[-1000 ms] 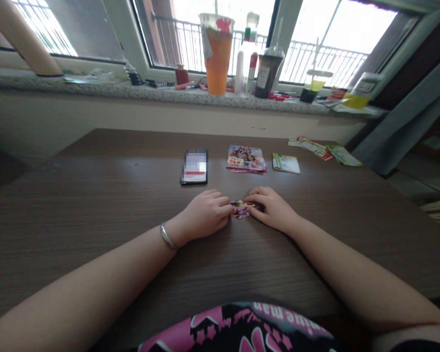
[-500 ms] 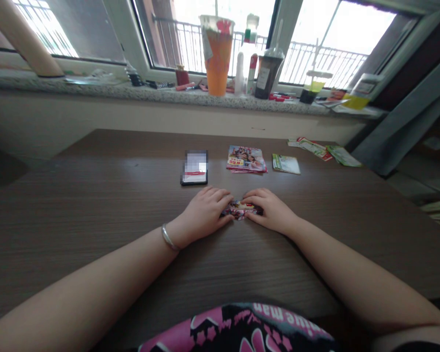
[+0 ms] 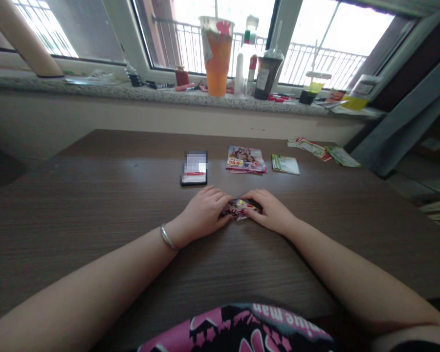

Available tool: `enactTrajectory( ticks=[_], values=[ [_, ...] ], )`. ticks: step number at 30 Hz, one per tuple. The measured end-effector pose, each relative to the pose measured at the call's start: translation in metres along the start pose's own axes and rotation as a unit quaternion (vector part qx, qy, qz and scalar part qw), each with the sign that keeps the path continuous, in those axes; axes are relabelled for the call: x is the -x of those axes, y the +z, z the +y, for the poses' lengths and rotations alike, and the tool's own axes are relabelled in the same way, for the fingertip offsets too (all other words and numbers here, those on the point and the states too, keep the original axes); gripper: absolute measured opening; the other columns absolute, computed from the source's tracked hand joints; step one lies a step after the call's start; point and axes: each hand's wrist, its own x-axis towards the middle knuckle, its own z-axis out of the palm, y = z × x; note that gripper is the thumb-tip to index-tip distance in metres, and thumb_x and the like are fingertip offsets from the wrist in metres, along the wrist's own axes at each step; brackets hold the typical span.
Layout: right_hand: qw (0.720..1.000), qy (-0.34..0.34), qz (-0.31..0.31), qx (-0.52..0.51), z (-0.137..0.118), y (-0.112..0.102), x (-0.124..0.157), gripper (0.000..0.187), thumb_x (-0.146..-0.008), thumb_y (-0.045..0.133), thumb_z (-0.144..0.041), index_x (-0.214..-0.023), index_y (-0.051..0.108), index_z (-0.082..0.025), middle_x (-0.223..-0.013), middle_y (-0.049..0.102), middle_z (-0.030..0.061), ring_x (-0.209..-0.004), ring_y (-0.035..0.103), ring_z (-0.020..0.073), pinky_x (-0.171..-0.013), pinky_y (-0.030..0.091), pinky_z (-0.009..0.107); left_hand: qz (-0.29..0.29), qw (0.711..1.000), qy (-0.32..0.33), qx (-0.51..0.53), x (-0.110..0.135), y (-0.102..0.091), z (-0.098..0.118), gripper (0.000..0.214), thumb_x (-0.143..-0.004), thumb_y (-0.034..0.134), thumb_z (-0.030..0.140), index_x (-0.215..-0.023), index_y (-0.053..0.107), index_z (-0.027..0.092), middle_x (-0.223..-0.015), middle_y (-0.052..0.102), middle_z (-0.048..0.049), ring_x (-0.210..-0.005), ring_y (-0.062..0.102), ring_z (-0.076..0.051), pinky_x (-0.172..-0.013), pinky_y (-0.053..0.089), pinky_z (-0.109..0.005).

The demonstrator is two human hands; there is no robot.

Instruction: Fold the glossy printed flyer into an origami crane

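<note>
A small folded piece of colourful printed paper [image 3: 239, 207] lies on the brown table between my two hands. My left hand [image 3: 209, 208] is closed on its left end, fingers over the far edge and thumb at the near edge. At the other end my right hand [image 3: 269, 209] grips the paper, its thumb pressing on top and its fingers curled at the far side. Both palms hide the paper's ends. Behind the hands lies a stack of similar colourful printed leaflets [image 3: 246, 159].
A phone [image 3: 194, 168] lies left of the leaflets. To their right are a small green-and-white paper stack [image 3: 285, 164] and several paper strips [image 3: 313, 148]. Along the windowsill [image 3: 161, 94] stand an orange drink cup [image 3: 217, 58], a dark cup [image 3: 267, 76] and bottles.
The folded paper has shifted and tilted slightly between my hands, with a pale corner now showing at its near edge. My right thumb has moved a little up over it.
</note>
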Motion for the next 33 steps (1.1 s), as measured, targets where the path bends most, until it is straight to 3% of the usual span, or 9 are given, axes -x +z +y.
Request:
enactTrajectory(
  ticks=[6, 12, 20, 33],
  values=[
    [0.998, 0.020, 0.022, -0.047, 0.0033, 0.0029, -0.0013, 0.014, -0.092, 0.051, -0.027, -0.088, 0.062, -0.019, -0.092, 0.067, 0.0062, -0.091, 0.058, 0.0203, -0.087, 0.043, 0.036, 0.018, 1.000, -0.011, 0.008, 0.0008, 0.0020, -0.0010, 0.033, -0.081, 0.064, 0.032, -0.108, 0.056, 0.015, -0.100, 0.065, -0.0086, -0.097, 0.060, -0.024, -0.100, 0.041, -0.044],
    [0.996, 0.007, 0.051, -0.071, -0.0008, 0.0019, -0.0008, 0.011, -0.089, 0.054, -0.023, -0.081, 0.059, -0.019, -0.086, 0.065, 0.0050, -0.085, 0.058, 0.0187, -0.082, 0.045, 0.033, 0.030, 0.999, -0.009, 0.008, -0.0001, 0.0010, -0.0016, 0.032, -0.080, 0.065, 0.029, -0.106, 0.055, 0.015, -0.096, 0.066, -0.0082, -0.092, 0.062, -0.023, -0.097, 0.044, -0.043],
    [0.996, 0.017, 0.083, -0.031, 0.0003, 0.0049, 0.0018, 0.004, -0.082, 0.058, -0.017, -0.083, 0.058, -0.021, -0.084, 0.063, 0.0026, -0.081, 0.058, 0.0174, -0.074, 0.046, 0.029, 0.040, 0.999, 0.011, 0.003, -0.0004, 0.0050, -0.0054, 0.022, -0.085, 0.059, 0.022, -0.105, 0.054, 0.016, -0.090, 0.067, -0.0060, -0.086, 0.063, -0.021, -0.090, 0.048, -0.038],
    [0.990, -0.072, 0.055, 0.105, -0.0064, 0.0031, 0.0031, 0.008, -0.084, 0.053, -0.014, -0.081, 0.056, -0.021, -0.081, 0.062, 0.0037, -0.078, 0.055, 0.0176, -0.073, 0.043, 0.028, 0.006, 0.999, 0.047, 0.025, -0.0011, 0.0043, -0.0062, 0.018, -0.087, 0.057, 0.021, -0.104, 0.058, 0.018, -0.097, 0.068, -0.0058, -0.089, 0.063, -0.020, -0.087, 0.047, -0.036]
  ],
)
